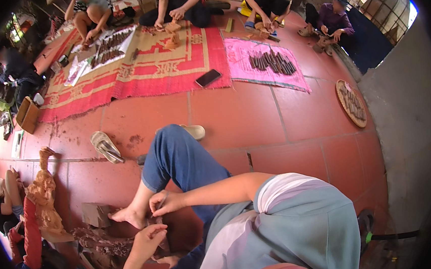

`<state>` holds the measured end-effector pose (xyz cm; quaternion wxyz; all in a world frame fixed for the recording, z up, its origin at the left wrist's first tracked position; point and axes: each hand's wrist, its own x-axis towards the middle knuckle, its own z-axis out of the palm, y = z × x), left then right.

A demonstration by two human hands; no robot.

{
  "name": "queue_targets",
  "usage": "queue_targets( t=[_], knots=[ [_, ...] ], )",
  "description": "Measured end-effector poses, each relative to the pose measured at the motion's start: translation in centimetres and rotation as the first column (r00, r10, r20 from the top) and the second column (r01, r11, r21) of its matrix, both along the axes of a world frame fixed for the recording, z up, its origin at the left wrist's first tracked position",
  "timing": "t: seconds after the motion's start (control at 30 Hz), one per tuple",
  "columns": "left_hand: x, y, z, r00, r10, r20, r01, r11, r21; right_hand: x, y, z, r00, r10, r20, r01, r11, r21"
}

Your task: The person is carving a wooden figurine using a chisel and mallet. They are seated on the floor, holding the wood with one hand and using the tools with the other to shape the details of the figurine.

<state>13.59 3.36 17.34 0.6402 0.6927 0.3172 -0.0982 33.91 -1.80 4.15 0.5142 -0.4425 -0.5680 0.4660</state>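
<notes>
I sit on the tiled floor with one knee raised and a bare foot [133,217] by my hands. My right hand [166,202] is closed, its thumb and fingers pinched together beside that foot. Just below and nearer, my left hand [147,241] has its fingers curled inward. A brownish piece [156,221] shows between the two hands; its kind is unclear, and the fingers partly hide it. Left of my hands lies a dark, intricately carved piece of wood [105,242]. Behind it stands a plain wooden block [96,214].
A pale carved wooden figure [43,201] rises at left near another person. Sandals [106,146] lie ahead. Farther off are a red patterned mat [161,83], a phone [208,78], a pink cloth [240,56] bearing several tools, a round basket [341,86] and several seated people.
</notes>
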Motion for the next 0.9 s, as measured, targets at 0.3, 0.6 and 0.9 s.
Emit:
queue_targets(
  t=[0.3,0.6,0.9],
  knots=[
    [1.0,0.3,1.6,0.988,-0.095,-0.123,0.106,0.991,0.087,0.9,0.1,1.0,0.997,0.076,-0.029,-0.077,0.996,-0.054],
    [0.6,0.6,2.3,0.993,-0.04,-0.109,0.055,0.989,0.135,0.7,0.6,1.3,0.997,0.032,0.065,-0.032,0.999,0.0],
    [0.2,-0.4,4.4,0.951,0.283,0.121,-0.278,0.959,-0.059,-0.2,-0.8,-0.7,0.997,0.023,0.074,-0.021,0.999,-0.038]
  ],
)
